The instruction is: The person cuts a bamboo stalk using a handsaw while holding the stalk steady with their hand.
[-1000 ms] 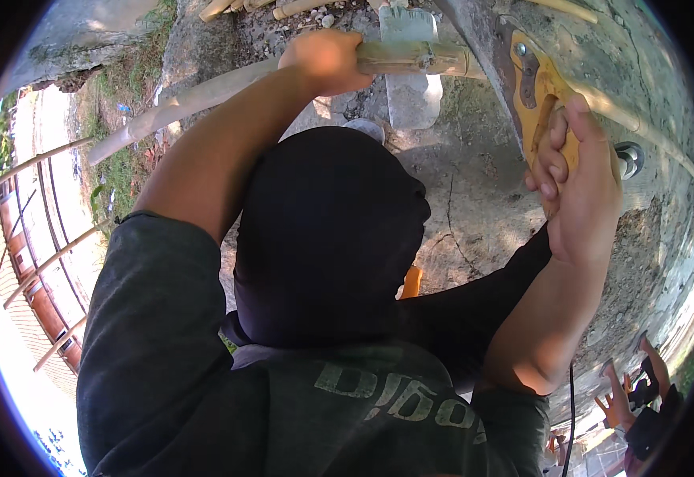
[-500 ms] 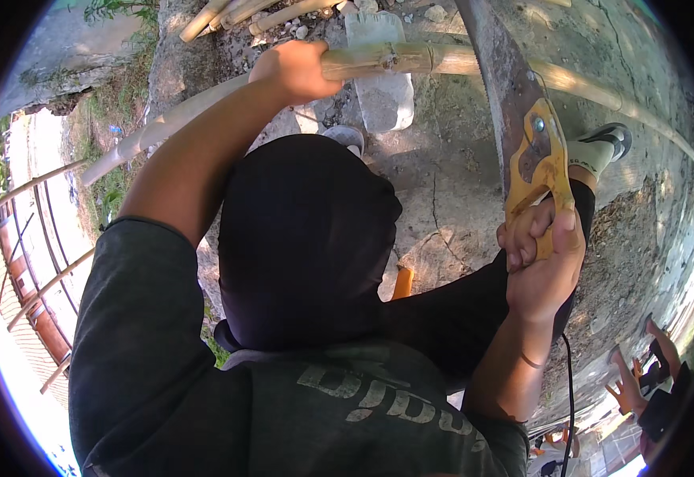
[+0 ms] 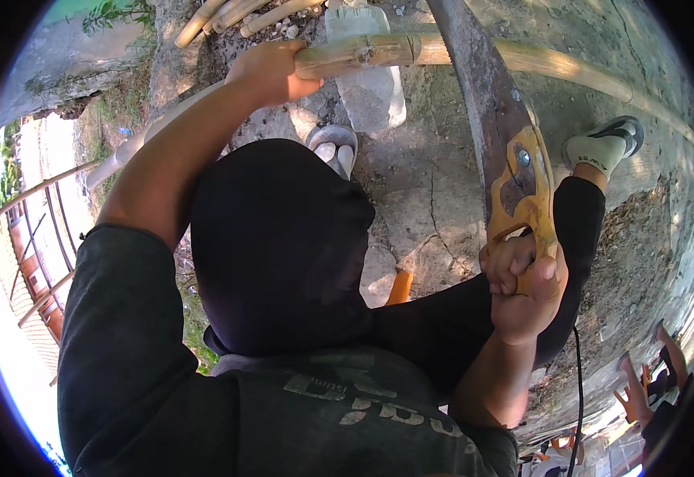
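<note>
Left hand: While the arm bends up high in the head view, the left hand (image 3: pixel 271 73) wraps around a long bamboo pole (image 3: pixel 355 54) and grips it.
Right hand: The right hand (image 3: pixel 525 274) is curled tight around the yellow handle (image 3: pixel 544 208) of a handsaw (image 3: pixel 486 111).
Handsaw: Its gray-brown blade points up and crosses in front of the pole, to the right of the left hand. I cannot tell if the teeth touch the bamboo.
Bamboo pole: It goes across above a pale stone block (image 3: pixel 375 103) and runs far out to both sides.
Ground: Cut bamboo pieces (image 3: pixel 279 16) lie up top, near the block. A foot in a pale sock (image 3: pixel 593 151) is on the right.
</note>
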`<state>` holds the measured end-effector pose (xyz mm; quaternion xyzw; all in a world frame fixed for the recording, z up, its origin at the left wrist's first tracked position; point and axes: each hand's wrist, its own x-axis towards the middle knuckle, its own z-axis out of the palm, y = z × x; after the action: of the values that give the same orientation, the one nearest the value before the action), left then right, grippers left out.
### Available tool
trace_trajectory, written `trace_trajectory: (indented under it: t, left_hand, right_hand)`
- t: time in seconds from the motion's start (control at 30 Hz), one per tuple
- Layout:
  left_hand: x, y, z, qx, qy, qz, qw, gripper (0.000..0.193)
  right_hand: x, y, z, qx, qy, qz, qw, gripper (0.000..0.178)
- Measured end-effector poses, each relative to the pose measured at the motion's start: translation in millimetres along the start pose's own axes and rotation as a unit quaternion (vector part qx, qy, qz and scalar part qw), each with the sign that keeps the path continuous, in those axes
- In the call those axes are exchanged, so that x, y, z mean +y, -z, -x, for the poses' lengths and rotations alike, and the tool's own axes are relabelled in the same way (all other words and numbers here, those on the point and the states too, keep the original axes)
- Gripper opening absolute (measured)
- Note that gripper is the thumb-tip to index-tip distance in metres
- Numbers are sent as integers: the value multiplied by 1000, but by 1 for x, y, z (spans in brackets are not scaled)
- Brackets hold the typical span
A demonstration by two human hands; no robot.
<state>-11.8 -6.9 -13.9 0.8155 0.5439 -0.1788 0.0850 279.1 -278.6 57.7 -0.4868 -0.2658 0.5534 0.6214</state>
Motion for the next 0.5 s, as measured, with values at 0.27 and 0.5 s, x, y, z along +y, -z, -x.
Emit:
trace_trajectory:
  t: [0.27,0.5]
  left_hand:
    - [-4,5,-3,-29,-3,62,998,60]
    - [-2,8,-3,-36,8,54,998,56]
  right_hand:
    - [-1,1,3,-2,-21,49,999,52]
    - [0,-2,5,-14,-27,50,998,53]
